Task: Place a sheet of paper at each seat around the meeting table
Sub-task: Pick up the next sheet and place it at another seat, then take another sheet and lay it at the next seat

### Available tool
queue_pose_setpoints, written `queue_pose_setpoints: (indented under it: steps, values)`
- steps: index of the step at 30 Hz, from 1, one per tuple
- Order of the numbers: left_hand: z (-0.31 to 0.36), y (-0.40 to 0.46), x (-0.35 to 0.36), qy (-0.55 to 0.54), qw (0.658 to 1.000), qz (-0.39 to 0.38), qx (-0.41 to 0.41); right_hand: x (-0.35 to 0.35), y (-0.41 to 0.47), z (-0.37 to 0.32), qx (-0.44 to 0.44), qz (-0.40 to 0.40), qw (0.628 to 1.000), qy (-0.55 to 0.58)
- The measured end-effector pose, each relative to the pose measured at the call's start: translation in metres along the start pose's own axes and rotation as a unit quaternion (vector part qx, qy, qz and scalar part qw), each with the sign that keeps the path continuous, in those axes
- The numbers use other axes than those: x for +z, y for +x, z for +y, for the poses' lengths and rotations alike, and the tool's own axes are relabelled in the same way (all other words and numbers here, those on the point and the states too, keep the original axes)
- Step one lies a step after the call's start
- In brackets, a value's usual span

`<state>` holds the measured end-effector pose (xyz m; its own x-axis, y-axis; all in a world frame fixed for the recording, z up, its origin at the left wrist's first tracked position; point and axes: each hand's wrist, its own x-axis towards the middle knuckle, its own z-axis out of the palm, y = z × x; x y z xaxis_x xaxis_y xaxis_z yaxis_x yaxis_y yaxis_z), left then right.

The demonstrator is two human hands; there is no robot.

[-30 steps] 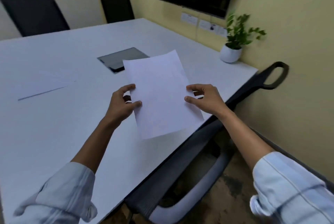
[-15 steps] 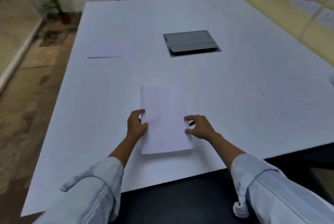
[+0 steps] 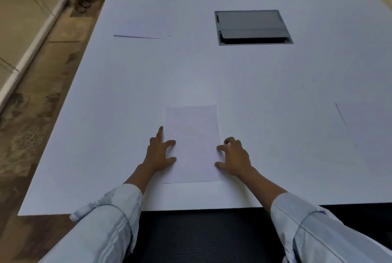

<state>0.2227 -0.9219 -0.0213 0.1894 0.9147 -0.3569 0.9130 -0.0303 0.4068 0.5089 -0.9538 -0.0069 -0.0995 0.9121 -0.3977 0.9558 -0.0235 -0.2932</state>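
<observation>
A white sheet of paper (image 3: 193,143) lies flat on the white meeting table (image 3: 131,97), near its front edge and straight ahead of me. My left hand (image 3: 159,153) rests at the sheet's left edge with fingers spread, its fingertips touching the paper. At the right edge my right hand (image 3: 233,156) does the same, fingers apart. Neither hand grips anything. Another sheet (image 3: 142,30) lies at the far left side of the table. A third sheet (image 3: 364,133) lies at the right side.
A grey cable box lid (image 3: 252,27) is set into the table's middle. A black mesh chair back (image 3: 203,235) stands between me and the table's front edge. Patterned floor (image 3: 38,103) and a glass partition (image 3: 23,10) run along the left.
One second ago both hands held the sheet in the air beside a chair. It now lies flat on the table, and both hands have let go, fingers spread at its edges.
</observation>
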Motion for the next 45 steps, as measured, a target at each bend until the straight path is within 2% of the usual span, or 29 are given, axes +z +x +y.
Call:
queue_pose_setpoints:
  steps: [3, 6, 16, 23, 30, 35, 40, 45]
  values:
    - [-0.002, -0.006, -0.005, 0.106, 0.992, -0.072, 0.019, 0.006, -0.002, 0.004, -0.038, 0.002, 0.997, -0.072]
    - [0.0, -0.007, -0.006, 0.164, 0.98, -0.104, 0.033, 0.012, -0.004, 0.008, -0.068, -0.007, 0.992, -0.108]
    - [0.005, -0.009, -0.007, 0.172, 0.976, -0.132, 0.034, 0.02, -0.019, 0.011, -0.058, -0.029, 0.988, -0.139]
    - [-0.007, -0.04, -0.061, 0.161, 0.985, -0.042, 0.046, -0.022, -0.018, -0.025, -0.06, 0.011, 0.987, -0.146]
    - [-0.052, -0.084, -0.15, 0.166, 0.978, 0.097, 0.084, -0.068, -0.003, -0.15, -0.127, 0.095, 0.973, -0.17]
    - [-0.125, -0.12, -0.206, 0.157, 0.967, 0.174, 0.096, -0.069, 0.015, -0.266, -0.149, 0.146, 0.963, -0.173]
    - [-0.204, -0.159, -0.242, 0.156, 0.962, 0.199, 0.107, -0.048, 0.031, -0.382, -0.129, 0.174, 0.969, -0.118]
    - [-0.268, -0.173, -0.287, 0.157, 0.961, 0.199, 0.109, -0.032, 0.06, -0.479, -0.133, 0.163, 0.972, -0.104]
